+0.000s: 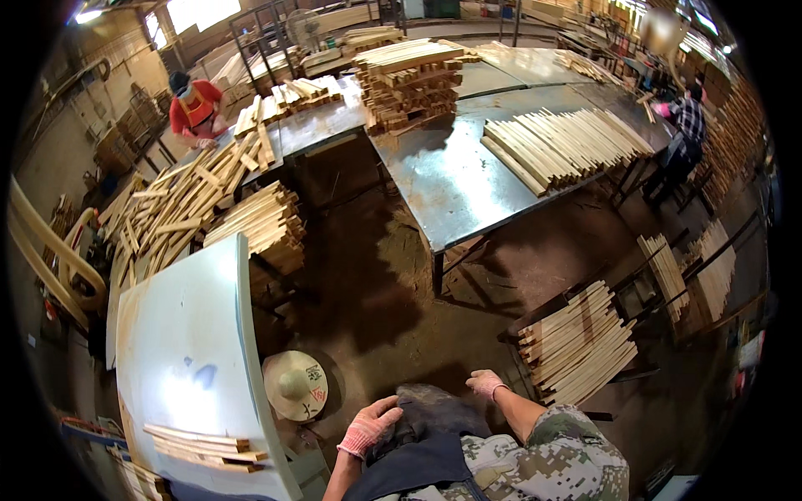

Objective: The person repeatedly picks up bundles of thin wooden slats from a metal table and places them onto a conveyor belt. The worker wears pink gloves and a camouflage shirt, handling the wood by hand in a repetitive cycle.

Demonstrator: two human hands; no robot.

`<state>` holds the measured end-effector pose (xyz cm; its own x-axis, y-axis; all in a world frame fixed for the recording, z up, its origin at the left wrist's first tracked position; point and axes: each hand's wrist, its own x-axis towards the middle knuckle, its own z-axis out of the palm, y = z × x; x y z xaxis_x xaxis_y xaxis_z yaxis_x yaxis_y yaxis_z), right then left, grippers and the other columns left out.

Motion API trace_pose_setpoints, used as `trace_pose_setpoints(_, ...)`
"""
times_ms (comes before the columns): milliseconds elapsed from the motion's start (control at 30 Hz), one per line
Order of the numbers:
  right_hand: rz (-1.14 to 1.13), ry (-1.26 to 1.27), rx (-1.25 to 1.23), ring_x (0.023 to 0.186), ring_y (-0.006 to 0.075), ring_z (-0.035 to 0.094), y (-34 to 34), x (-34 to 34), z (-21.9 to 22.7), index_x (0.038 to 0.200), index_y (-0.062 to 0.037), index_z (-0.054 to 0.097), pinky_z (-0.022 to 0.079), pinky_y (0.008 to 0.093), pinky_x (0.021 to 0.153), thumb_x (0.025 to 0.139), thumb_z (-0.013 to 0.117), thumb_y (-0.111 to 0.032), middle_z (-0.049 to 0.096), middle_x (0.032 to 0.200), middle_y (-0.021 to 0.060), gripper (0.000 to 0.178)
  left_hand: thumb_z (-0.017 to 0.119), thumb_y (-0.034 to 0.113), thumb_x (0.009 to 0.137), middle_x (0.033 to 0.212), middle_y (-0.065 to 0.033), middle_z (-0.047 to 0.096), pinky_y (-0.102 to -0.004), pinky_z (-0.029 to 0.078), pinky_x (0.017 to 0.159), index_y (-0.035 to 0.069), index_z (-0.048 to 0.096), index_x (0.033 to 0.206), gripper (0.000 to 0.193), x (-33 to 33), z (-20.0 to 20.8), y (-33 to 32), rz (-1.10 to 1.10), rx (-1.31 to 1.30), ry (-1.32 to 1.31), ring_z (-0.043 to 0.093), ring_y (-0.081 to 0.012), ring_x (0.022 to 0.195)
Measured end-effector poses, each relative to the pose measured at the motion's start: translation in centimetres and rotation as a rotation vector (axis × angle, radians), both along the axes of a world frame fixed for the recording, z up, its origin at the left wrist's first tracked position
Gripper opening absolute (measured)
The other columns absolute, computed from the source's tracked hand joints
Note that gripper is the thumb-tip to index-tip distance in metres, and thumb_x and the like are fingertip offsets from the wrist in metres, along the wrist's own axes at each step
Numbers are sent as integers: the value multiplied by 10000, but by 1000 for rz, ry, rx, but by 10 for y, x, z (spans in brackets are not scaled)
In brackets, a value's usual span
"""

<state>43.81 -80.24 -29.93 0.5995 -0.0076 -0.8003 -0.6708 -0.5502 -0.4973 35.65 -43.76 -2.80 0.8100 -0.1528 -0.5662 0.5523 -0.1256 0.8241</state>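
Observation:
My left hand [371, 427], in a pale pink-and-white work glove, is beside the dark apron [426, 417] over my lap. Its fingers reach forward, slightly bent and apart from the thumb, with nothing in them. To the right of the apron, my right hand [485, 384] wears a similar glove. It hangs in the air, loosely bent and holding nothing I can see. Nearest to it is a pile of wooden strips [576, 346] on a low rack at the right. Several wooden strips [205, 448] lie on the white-topped table [188, 334] at my left.
A wide-brimmed hat [294, 386] sits low beside the white table. Ahead, a metal-topped table [451, 184] carries a row of strips [568, 146] and a tall wood stack [407, 88]. A person in red [196, 108] stands far left by jumbled wood; another person [687, 125] is far right.

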Motion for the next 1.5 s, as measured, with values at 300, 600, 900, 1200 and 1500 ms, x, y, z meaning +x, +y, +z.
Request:
trace_pose_setpoints(300,570,-445,-303,1017,391,748,-26,-62,-72,1040,-30,779,595,481,887,955,611,-283,780,1108,176,316,747,340,1031,1462,-136,688,-337,457,1168,1,623,1494,588,137,-39,1,-381,115,78,618,-214,1360)
trace_pose_setpoints(600,815,-18,-317,1029,348,757,43,-16,-30,999,-167,825,609,478,862,885,672,-281,779,1027,157,222,731,408,1024,1483,-137,673,-342,461,1164,18,607,1513,637,290,-53,54,-500,97,-12,613,-240,1378)
trace_pose_setpoints(900,190,-187,120,668,264,637,132,287,6,862,-112,684,504,407,569,877,712,-151,656,794,91,51,727,442,1021,1489,-169,669,-352,468,1166,9,595,1520,674,437,-67,213,-231,169,-44,628,-271,1383)
trace_pose_setpoints(1200,182,-261,-59,856,309,739,225,456,-14,1085,-17,745,569,412,757,921,697,-284,764,974,151,317,743,378,1029,1455,-141,693,-330,473,1148,-4,622,1496,615,532,-86,270,-102,74,90,641,-218,1335)
trace_pose_setpoints(1500,1120,-41,-134,1150,350,736,252,624,-46,1178,-170,815,584,481,956,1001,518,-334,783,1196,159,383,691,487,1005,1475,-198,672,-362,460,1175,13,645,1469,665,726,-108,306,-152,242,116,622,-322,1392)
